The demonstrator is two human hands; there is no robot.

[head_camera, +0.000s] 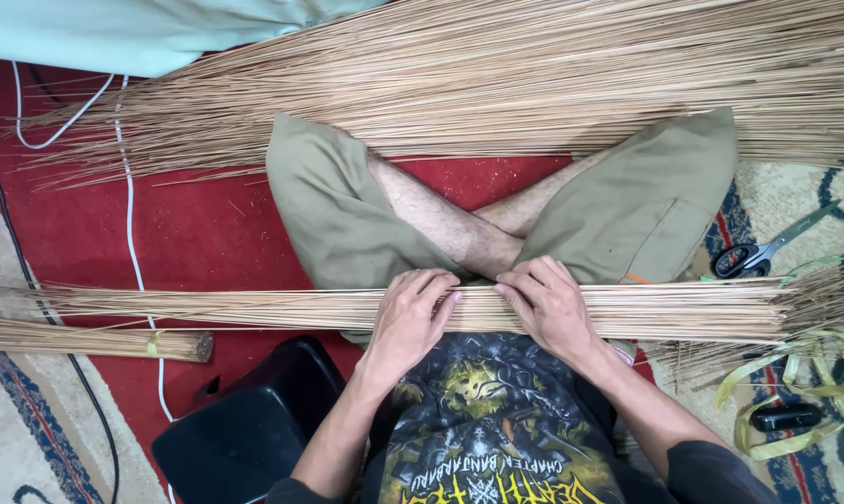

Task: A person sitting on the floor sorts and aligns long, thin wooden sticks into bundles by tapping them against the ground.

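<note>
A long flat bundle of thin tan sticks [254,306] lies across my lap, running from far left to far right. My left hand [411,315] presses down on its middle with the fingers curled over the sticks. My right hand [548,303] rests right beside it, fingers spread on the same bundle. The two hands nearly touch at the fingertips. My crossed legs in olive shorts [646,201] sit just beyond the bundle.
A large heap of loose sticks [534,75] covers the red floor ahead. A tied stick bundle [95,342] lies at left. Scissors [763,250], yellow strapping [795,373] and a small black object [784,416] lie at right. A black stool [249,429] and white cable [131,215] are at left.
</note>
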